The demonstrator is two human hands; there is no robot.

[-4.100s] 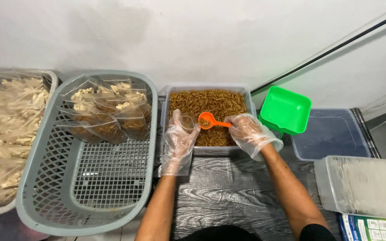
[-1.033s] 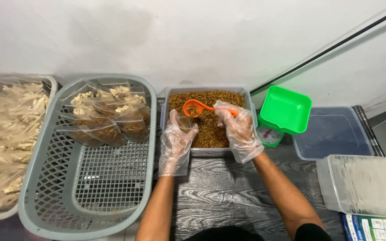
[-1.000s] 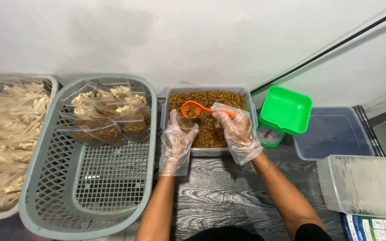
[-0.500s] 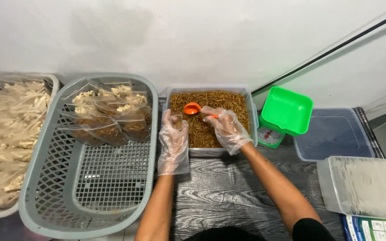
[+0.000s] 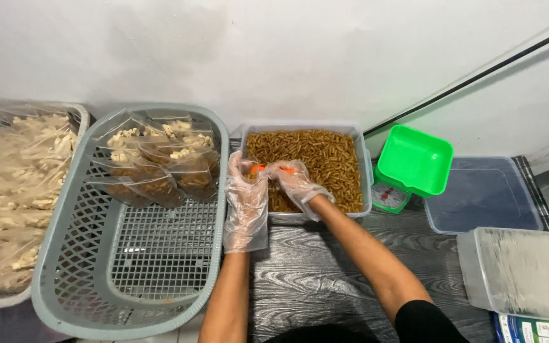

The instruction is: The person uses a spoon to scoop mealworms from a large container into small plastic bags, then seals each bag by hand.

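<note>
Both hands gloved, arms reaching fwd over bench [image 5: 325, 279]. Right hand [image 5: 297, 181] grips orange scoop [image 5: 258, 168] at left edge of tub [image 5: 362, 159] w/ brown snack pieces. Left hand [image 5: 244, 194] clutches a clear bag beside it. Grey basket [image 5: 135, 267] w/ filled bags to the left; green scale [image 5: 411, 166] to the right.

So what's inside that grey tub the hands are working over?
The grey tub holds brown stick-shaped snacks. Both gloved hands, left and right, with an orange scoop, cover its front-left part.
</note>
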